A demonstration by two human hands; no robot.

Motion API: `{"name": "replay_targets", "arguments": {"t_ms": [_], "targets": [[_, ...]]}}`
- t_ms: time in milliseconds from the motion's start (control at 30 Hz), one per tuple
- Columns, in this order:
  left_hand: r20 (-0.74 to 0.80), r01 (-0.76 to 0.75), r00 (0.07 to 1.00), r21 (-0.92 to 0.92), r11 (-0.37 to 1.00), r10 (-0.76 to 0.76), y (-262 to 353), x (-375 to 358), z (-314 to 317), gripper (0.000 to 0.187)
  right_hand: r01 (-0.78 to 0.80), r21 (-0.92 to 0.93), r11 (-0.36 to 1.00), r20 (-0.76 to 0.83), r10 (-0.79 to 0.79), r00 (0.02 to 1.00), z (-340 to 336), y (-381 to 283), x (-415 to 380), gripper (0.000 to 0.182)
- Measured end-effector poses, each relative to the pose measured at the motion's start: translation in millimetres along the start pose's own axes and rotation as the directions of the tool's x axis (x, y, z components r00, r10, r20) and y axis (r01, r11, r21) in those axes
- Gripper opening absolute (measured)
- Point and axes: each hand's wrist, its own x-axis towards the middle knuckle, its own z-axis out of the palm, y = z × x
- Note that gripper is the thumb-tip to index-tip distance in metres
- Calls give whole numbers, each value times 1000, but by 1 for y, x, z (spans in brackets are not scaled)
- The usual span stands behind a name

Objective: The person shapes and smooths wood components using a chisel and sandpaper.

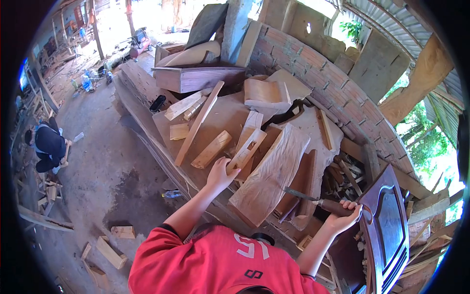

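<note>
My left hand [222, 174] is closed around the near end of a narrow wooden block [241, 156], which has a slot cut near its far end. In my right hand [344, 218] is a chisel [334, 207], gripped by its brown handle, with the metal blade pointing left. The blade tip appears over or against the right side of a thick, rough-carved wooden slab [270, 172]; contact is hard to judge. Left of the block lies a short wooden piece [211, 150] on the workbench [235, 115]. My right hand is close to a dark panelled door [387, 230].
A long strip [199, 123], a curved wooden piece [267, 93] and a drawer-like box [200, 78] lie on the bench. Behind runs a brick wall [313, 63]. Offcuts [111, 252] lie on the floor. Another person [49, 145] crouches at far left.
</note>
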Motion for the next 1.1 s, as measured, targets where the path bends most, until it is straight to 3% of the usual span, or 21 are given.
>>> {"name": "replay_targets", "arguments": {"t_ms": [67, 167, 267, 333, 367, 400, 467, 533, 600, 667, 733, 800, 900, 1000, 1067, 1100], "targets": [[10, 8, 1000, -82, 997, -7, 3, -5, -12, 40, 21, -11, 1000, 22, -20, 1000, 10, -2, -4, 29], [-27, 22, 999, -214, 977, -28, 7, -17, -25, 25, 116, -58, 992, 178, -104, 978, 27, -4, -13, 31], [-56, 24, 998, -274, 961, -41, 5, -28, -35, 15, 219, 82, 972, 508, -230, 830, 49, -1, -29, 33], [-15, -98, 995, -277, 956, 98, -2, -37, -38, 12, 224, 117, 968, 587, -249, 770, 69, 1, -45, 33], [-5, -114, 993, -267, 957, 118, -4, -43, -39, 12, 234, 156, 960, 655, -278, 702, 81, 5, -53, 35], [-13, -113, 993, -262, 958, 113, -7, -49, -40, 12, 227, 163, 960, 659, -277, 700, 92, 9, -62, 35], [8, -164, 985, -300, 940, 174, -12, -58, -47, 12, 252, 136, 958, 787, -259, 560, 115, 22, -79, 38], [-5, -177, 983, -272, 946, 182, -29, -61, -64, 13, 375, 276, 885, 911, -365, 192, 148, 52, -98, 45], [105, -47, 991, -315, 948, 84, -47, -69, -72, 12, 438, 355, 826, 920, -393, -5, 173, 74, -124, 46], [85, -55, 992, -328, 943, 88, -63, -73, -88, 12, 476, 429, 767, 901, -400, -167, 198, 105, -152, 42], [146, 8, 988, -327, 945, 43, -73, -75, -108, 13, 549, 444, 708, 895, -314, -317, 216, 137, -178, 35], [183, 44, 983, -314, 948, 15, -91, -78, -122, 13, 584, 387, 713, 901, -159, -403, 217, 182, -194, 26], [231, 99, 972, -277, 956, -34, -109, -74, -147, 15, 673, 334, 660, 913, -50, -404, 204, 244, -213, 26], [233, 137, 970, -270, 953, -73, -133, -66, -158, 18, 769, 231, 596, 933, 89, -350, 186, 264, -222, 28], [241, 164, 966, -280, 946, -97, -146, -66, -158, 19, 806, 68, 588, 882, 342, -323, 172, 267, -227, 33], [254, 303, 940, -322, 897, -227, -148, -63, -159, 22, 810, 52, 584, 883, 353, -310, 172, 260, -228, 33]]}}
